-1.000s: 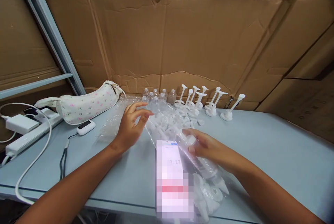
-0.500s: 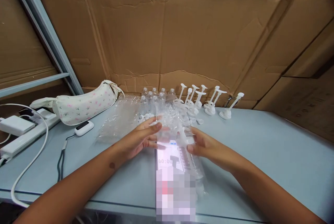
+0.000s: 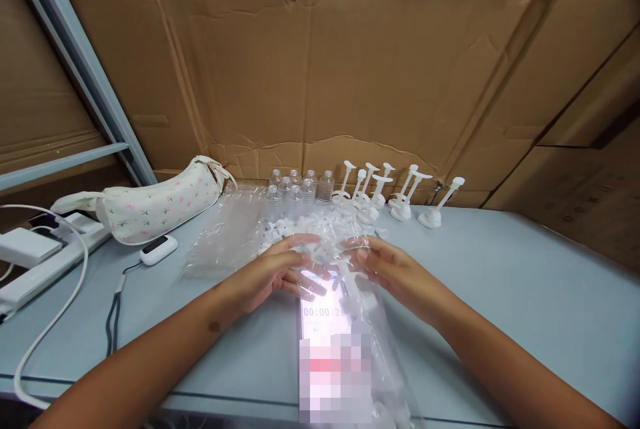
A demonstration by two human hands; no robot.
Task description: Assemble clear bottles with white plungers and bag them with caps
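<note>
A clear plastic bag (image 3: 373, 326) with white pieces in it hangs down from my right hand (image 3: 395, 266), whose thumb and fingers close on its upper part. My left hand (image 3: 280, 272) is at the bag's left edge, fingers stretched and apart. Whether its fingertips touch the film is hard to tell. Beneath the hands lies a lit phone (image 3: 323, 322) with a running timer, partly covered by the bag. Small white caps (image 3: 280, 230) form a heap just beyond the left hand, some seen through the film.
Clear small bottles (image 3: 295, 199) stand behind the caps. White pump-like pieces (image 3: 400, 206) stand to their right. At left are a flat plastic bag (image 3: 225, 236), floral pouch (image 3: 160, 206), small white device (image 3: 159, 250) and power strip (image 3: 55, 269). Cardboard (image 3: 350, 69) walls the back.
The bag has slid down toward the front edge, uncovering the bottles and more caps. My right hand has moved slightly left and closed on the film. My left hand has barely moved.
</note>
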